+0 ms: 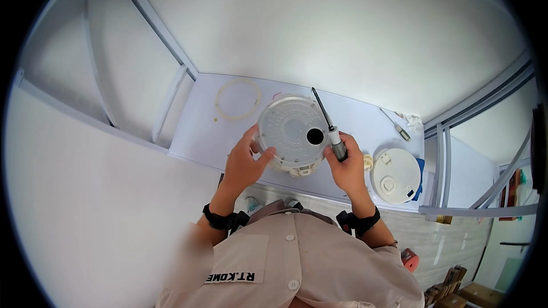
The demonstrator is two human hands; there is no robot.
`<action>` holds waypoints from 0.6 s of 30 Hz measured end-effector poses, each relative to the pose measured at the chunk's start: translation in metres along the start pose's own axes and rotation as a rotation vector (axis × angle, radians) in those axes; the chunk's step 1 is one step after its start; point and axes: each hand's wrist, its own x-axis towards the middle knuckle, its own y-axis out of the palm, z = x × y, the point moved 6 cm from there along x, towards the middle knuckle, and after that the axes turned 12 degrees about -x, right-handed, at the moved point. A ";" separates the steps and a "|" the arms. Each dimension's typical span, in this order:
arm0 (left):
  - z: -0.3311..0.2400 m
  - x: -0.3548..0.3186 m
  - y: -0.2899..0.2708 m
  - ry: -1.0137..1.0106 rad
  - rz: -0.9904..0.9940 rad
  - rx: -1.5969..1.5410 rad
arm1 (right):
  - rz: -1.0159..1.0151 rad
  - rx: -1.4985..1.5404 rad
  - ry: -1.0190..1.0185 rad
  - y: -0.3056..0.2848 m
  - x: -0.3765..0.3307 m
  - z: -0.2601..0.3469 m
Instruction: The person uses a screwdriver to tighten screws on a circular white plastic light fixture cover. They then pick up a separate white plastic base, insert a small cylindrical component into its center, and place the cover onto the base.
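Note:
My left hand (244,162) grips the left rim of a round clear-and-white plastic appliance part (291,131) that has a dark round hole near its right side. It is held tilted above the white table (354,117). My right hand (346,165) steadies the part's right edge and also holds a screwdriver (327,120) by its grey handle, the black shaft pointing up and away over the part.
A thin pale ring (237,99) lies flat at the back left of the table. A round white lid (395,175) rests at the right on something blue. A second small tool (398,126) and crumpled white material lie at the far right. White partition walls surround the table.

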 end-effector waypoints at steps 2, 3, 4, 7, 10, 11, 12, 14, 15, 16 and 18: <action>0.002 -0.001 -0.001 -0.005 -0.023 0.006 | -0.036 0.028 -0.049 -0.002 -0.001 0.004; 0.002 -0.001 -0.002 -0.028 -0.033 0.006 | -0.065 -0.031 -0.098 -0.004 -0.001 0.007; 0.001 -0.001 -0.002 -0.051 -0.044 0.005 | -0.094 -0.090 -0.146 -0.007 -0.001 0.009; 0.011 0.003 -0.004 -0.073 -0.100 -0.019 | -0.119 -0.146 -0.187 -0.010 -0.002 0.011; 0.013 0.007 -0.003 -0.034 -0.183 -0.056 | -0.132 -0.133 -0.198 -0.011 -0.003 0.011; 0.012 0.007 -0.004 -0.016 -0.214 -0.069 | -0.139 -0.127 -0.206 -0.011 -0.004 0.012; 0.011 0.007 -0.003 -0.015 -0.202 -0.080 | -0.083 -0.096 -0.125 -0.009 -0.004 0.009; 0.008 0.007 -0.002 -0.015 -0.179 -0.099 | 0.031 -0.031 0.038 -0.005 -0.007 0.004; 0.007 0.007 -0.001 -0.026 -0.143 -0.074 | 0.024 -0.033 0.024 -0.006 -0.007 0.004; 0.007 0.008 -0.002 -0.037 -0.108 -0.048 | 0.017 -0.035 0.009 -0.005 -0.007 0.004; 0.008 0.008 0.000 -0.040 -0.060 -0.022 | 0.004 -0.032 -0.029 -0.004 -0.006 0.002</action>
